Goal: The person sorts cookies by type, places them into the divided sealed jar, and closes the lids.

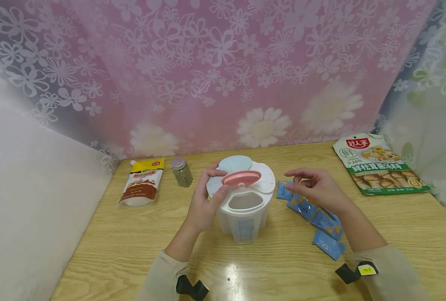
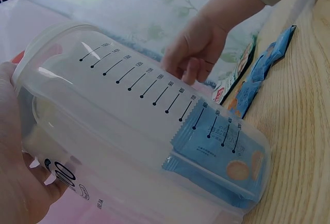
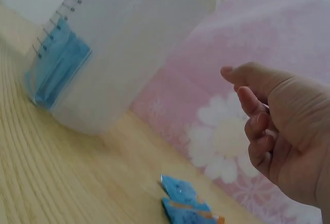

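My left hand (image 1: 204, 209) holds a clear plastic storage canister (image 1: 224, 221) by its white lid (image 1: 266, 173). The thumb lies beside a raised pink flap (image 1: 242, 179), and the opening in front of it is uncovered. Blue snack packets (image 2: 221, 152) rest at the bottom of the canister's marked compartment, plain in the left wrist view. To the right, my right hand (image 1: 320, 190) hovers with loosely curled fingers and nothing in its grasp. Beneath and beside it, several loose blue packets (image 1: 327, 224) lie on the table; the hand partly covers some.
A brown and white pouch (image 1: 141, 184) and a small jar of dried herbs (image 1: 182, 172) stand at the back left of the wooden table (image 1: 132, 251). At the back right lies a large green and white food bag (image 1: 381, 165). A floral curtain (image 1: 215, 83) hangs behind.
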`<act>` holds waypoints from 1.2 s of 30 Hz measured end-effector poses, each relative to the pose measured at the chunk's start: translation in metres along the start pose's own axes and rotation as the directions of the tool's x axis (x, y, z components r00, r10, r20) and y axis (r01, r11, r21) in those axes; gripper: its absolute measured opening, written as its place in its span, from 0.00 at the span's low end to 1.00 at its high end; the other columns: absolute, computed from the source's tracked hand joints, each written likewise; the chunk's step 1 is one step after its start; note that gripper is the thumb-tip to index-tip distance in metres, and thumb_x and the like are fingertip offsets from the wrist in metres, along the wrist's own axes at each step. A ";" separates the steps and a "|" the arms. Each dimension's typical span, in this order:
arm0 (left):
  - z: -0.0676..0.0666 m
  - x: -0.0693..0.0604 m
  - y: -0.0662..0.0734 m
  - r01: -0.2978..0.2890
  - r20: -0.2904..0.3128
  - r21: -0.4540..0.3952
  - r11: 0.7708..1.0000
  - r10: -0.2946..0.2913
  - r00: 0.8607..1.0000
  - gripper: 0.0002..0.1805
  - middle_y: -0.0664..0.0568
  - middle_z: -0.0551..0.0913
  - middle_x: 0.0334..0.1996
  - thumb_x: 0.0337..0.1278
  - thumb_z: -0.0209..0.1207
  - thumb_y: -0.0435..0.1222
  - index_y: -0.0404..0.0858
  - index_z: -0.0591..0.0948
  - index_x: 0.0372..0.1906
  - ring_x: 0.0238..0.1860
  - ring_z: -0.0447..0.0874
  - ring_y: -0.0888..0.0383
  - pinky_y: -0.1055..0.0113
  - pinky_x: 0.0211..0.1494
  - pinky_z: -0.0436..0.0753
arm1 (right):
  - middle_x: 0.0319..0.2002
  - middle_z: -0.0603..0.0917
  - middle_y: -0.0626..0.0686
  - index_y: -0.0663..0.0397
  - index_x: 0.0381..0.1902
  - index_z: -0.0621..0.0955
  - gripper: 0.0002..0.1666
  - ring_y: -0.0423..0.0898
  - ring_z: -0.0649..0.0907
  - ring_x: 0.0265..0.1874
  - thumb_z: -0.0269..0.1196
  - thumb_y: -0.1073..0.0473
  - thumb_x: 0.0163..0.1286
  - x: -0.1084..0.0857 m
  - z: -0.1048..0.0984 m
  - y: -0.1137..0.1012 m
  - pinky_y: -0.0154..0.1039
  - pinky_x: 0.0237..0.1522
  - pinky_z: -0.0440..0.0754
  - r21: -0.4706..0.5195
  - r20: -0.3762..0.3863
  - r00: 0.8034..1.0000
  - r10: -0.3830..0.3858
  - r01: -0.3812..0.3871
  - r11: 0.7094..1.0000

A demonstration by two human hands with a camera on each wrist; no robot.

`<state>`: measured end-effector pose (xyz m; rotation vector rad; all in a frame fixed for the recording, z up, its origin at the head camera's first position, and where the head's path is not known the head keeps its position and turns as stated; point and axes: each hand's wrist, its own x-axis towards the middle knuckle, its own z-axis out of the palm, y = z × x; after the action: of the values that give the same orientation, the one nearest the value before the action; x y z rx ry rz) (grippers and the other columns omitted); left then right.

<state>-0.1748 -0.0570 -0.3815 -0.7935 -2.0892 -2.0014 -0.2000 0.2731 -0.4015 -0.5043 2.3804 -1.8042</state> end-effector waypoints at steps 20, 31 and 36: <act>-0.001 0.002 -0.001 -0.012 -0.001 -0.001 1.000 0.012 1.000 0.23 0.43 0.62 0.74 0.66 0.57 0.44 0.33 0.70 0.57 0.71 0.66 0.43 0.66 0.63 0.77 | 0.29 0.76 0.53 0.61 0.67 0.73 0.37 0.40 0.74 0.22 0.69 0.52 0.66 0.018 0.004 0.061 0.35 0.26 0.76 -0.189 -0.028 0.990 0.141 -0.144 0.971; -0.001 0.003 0.002 -0.006 0.004 0.013 1.000 0.006 1.000 0.24 0.42 0.62 0.75 0.67 0.57 0.46 0.34 0.70 0.57 0.73 0.64 0.42 0.63 0.66 0.75 | 0.18 0.74 0.47 0.64 0.72 0.67 0.46 0.38 0.69 0.15 0.71 0.50 0.63 0.018 0.011 0.060 0.34 0.22 0.69 -0.333 0.014 0.975 0.221 -0.204 0.921; -0.001 0.001 0.001 0.017 -0.004 0.011 1.000 -0.017 1.000 0.23 0.44 0.62 0.75 0.67 0.57 0.45 0.35 0.70 0.57 0.73 0.64 0.43 0.67 0.64 0.76 | 0.18 0.71 0.46 0.64 0.67 0.72 0.40 0.39 0.68 0.15 0.72 0.51 0.62 0.017 0.017 0.059 0.35 0.20 0.68 -0.397 -0.006 0.979 0.203 -0.189 0.898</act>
<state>-0.1758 -0.0575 -0.3803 -0.7712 -2.1101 -1.9970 -0.2230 0.2663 -0.4605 -0.3103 2.6686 -1.2219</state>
